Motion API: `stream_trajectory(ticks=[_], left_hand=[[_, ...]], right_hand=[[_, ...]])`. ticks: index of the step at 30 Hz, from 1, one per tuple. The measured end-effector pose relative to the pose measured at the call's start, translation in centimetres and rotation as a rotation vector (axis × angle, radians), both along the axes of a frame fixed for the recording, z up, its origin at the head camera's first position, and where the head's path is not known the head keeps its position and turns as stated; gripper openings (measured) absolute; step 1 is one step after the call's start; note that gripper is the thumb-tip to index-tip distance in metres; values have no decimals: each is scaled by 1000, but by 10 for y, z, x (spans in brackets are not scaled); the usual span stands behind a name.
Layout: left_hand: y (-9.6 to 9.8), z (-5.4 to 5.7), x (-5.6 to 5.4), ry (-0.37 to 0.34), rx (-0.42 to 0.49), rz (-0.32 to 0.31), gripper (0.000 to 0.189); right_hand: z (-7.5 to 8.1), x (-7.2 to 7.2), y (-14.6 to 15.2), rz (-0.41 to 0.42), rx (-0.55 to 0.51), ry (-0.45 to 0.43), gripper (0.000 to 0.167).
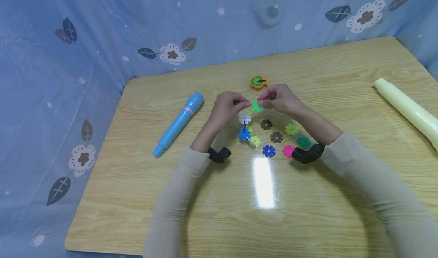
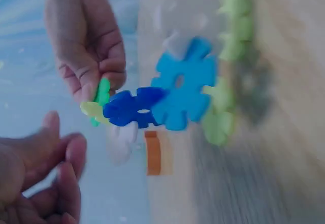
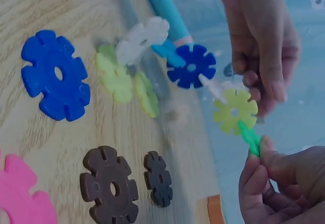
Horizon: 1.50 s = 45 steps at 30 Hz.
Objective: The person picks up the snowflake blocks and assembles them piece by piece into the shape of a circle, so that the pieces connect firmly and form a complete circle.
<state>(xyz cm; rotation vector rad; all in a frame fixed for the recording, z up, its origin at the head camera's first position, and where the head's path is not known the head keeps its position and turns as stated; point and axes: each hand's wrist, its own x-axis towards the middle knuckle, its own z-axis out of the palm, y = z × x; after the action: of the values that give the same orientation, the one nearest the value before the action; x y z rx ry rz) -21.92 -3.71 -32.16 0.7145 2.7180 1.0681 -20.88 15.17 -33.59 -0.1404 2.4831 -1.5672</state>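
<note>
My right hand (image 1: 283,99) pinches a bright green notched disc (image 1: 256,107) between thumb and fingertips. That disc is slotted into a yellow disc (image 3: 234,111), at the top end of a linked chain of flower-shaped plastic discs. Below it in the chain are a white disc (image 1: 244,118), a dark blue disc (image 3: 192,66), a light blue disc (image 2: 184,84), another white disc (image 3: 143,40) and yellow-green discs at the lower end. My left hand (image 1: 226,107) is beside the top of the chain, its fingers loosely bent and apart from the discs in the left wrist view.
Loose discs lie on the table (image 1: 212,201): brown (image 1: 276,137), blue (image 1: 268,151), pink (image 1: 288,150), dark green (image 1: 303,142) and yellow-green (image 1: 291,129). An orange tree-shaped piece (image 1: 258,82) sits behind the hands. A blue microphone-shaped tube (image 1: 179,124) lies left, a cream roll (image 1: 407,109) right.
</note>
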Motion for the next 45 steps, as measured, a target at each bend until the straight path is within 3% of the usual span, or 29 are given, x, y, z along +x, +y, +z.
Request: stream_trajectory(ticks=[5,8,14,19,23,25,33,40,45], left_hand=[[5,-4,-14,-216,74,37,22],[4,-7,-17,-318,105,73,20],[-4,-13,-21,-419,198,150,22],[-8,-18,-22,-454,229,200,23],[-10,-21,-22,-452,280,239,22],[-10,-22,-22,-454,306,243,23],[-3,-22,-20,-489,292,218,23],[1,-20,-17,-500,276,193,22],[1,-15,-15,-504,294,189,24]], right_hand=[[-2,1,0,14,-68,-13,18],[-4,4,5,14,-95,-20,28],[-11,14,46,22,49,-7,41],[-20,29,80,186,184,-71,35],[-25,37,89,275,239,-58,36],[-28,39,88,272,267,-37,35],[-26,41,77,206,448,190,22],[-15,31,68,149,496,186,11],[-2,21,54,24,413,208,6]])
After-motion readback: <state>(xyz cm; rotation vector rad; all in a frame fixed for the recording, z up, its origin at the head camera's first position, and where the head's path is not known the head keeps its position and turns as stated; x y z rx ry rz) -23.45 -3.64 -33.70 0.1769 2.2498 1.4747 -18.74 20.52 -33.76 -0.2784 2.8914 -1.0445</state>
